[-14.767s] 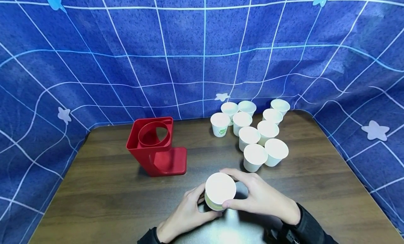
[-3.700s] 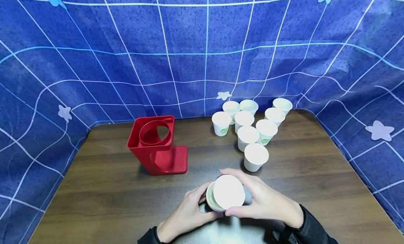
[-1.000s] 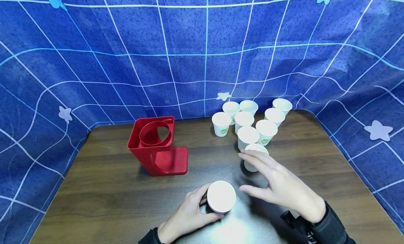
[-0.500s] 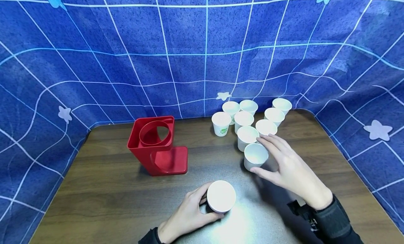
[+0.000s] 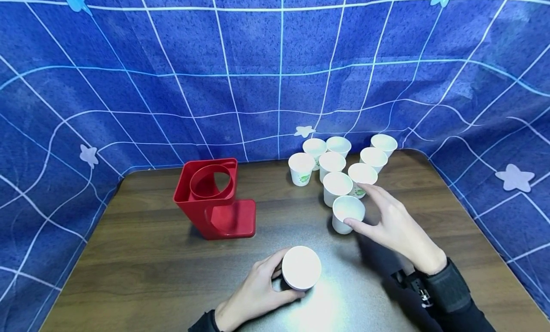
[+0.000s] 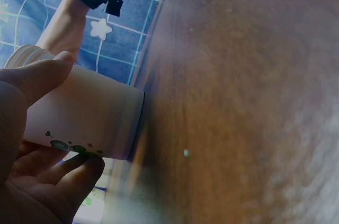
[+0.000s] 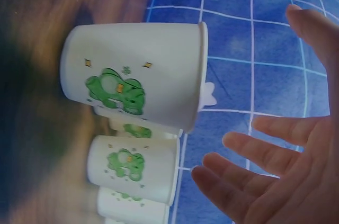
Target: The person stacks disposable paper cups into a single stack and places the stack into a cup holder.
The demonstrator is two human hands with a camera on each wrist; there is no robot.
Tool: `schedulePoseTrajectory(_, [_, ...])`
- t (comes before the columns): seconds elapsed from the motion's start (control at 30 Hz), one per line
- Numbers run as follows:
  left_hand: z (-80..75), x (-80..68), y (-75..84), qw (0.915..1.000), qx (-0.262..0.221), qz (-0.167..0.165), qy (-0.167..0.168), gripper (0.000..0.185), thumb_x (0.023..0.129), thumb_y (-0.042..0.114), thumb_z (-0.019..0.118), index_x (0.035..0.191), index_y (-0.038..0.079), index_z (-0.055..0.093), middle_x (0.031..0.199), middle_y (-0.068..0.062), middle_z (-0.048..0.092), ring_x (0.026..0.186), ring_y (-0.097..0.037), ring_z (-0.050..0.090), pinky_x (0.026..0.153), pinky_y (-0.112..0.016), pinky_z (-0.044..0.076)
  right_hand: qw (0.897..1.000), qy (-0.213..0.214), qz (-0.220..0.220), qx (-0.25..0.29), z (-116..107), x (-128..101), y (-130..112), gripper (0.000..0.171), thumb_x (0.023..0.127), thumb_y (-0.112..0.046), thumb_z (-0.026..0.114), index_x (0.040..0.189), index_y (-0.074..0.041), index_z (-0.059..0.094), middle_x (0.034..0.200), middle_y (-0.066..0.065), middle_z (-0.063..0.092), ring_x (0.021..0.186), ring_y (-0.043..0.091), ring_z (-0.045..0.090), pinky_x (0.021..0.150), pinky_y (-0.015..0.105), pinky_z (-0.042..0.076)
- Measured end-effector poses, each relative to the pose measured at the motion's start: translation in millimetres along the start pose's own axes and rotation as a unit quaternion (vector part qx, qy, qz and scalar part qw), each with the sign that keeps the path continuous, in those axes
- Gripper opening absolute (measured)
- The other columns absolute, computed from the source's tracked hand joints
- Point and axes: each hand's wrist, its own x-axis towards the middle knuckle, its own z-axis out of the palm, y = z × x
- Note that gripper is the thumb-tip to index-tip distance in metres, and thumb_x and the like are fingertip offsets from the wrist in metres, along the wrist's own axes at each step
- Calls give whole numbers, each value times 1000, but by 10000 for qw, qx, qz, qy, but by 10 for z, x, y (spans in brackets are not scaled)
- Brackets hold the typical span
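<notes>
My left hand (image 5: 259,286) grips a stack of nested white paper cups (image 5: 301,267) at the front middle of the table. Several rims show at the top of that stack in the left wrist view, and a green print (image 6: 77,148) is on its side. To the right, my right hand (image 5: 393,227) hovers with spread fingers beside the nearest standing paper cup (image 5: 341,223), its thumb overlapping that cup's rim in the head view. From the right wrist, the same cup (image 7: 135,70) stands upright with a green cartoon animal on it, and the open palm (image 7: 296,181) holds nothing.
Behind the nearest cup, several more white paper cups (image 5: 337,191) stand mouth-up in close rows toward the back right. A red plastic holder (image 5: 229,220) with a ring in its top stands left of centre. Blue patterned cloth (image 5: 258,98) encloses the wooden table (image 5: 142,255).
One cup has left the front of the rows and is nested in my left-hand stack. My right hand let go of it, moved right to the nearest cup, then drew back slightly.
</notes>
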Motion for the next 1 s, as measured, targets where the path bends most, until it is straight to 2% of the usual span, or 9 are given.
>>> schedulePoseTrajectory(0.17, [0,-1,-6,10000,1,33,-11,73,79,30,91,142,22,55,136,1,66,121,-13,65,100,-25,56,9997,-56,201,90,63,-6,68,80,80,-31,89,147,-5,52,136,14,63,107,26,66,85,48,59])
schedulePoseTrajectory(0.33, [-2,4,-2,10000,-30,-36,-32,74,80,31,91,143,22,54,137,1,65,122,-13,65,101,-26,56,9983,-322,395,266,128,-13,104,77,84,-34,86,147,-5,52,132,15,64,105,27,69,84,51,61])
schedulePoseTrajectory(0.53, [-2,11,-5,10000,56,15,-43,75,79,33,91,143,21,54,137,2,65,123,-13,65,101,-26,56,9963,-577,549,332,216,-31,123,71,84,-35,85,140,-3,56,127,14,66,103,25,68,83,49,61])
schedulePoseTrajectory(0.8, [1,12,-19,9993,191,326,25,74,81,34,90,144,20,54,136,1,65,121,-12,66,99,-26,57,9969,-575,501,217,289,-35,140,75,85,-33,84,145,0,53,123,17,68,106,27,66,83,47,57])
schedulePoseTrajectory(1.0, [7,9,-12,9994,137,307,49,74,80,31,91,143,21,54,136,0,66,120,-12,66,99,-26,57,9972,-566,424,227,308,-31,149,68,85,-29,84,139,2,57,117,15,70,100,25,67,80,46,58])
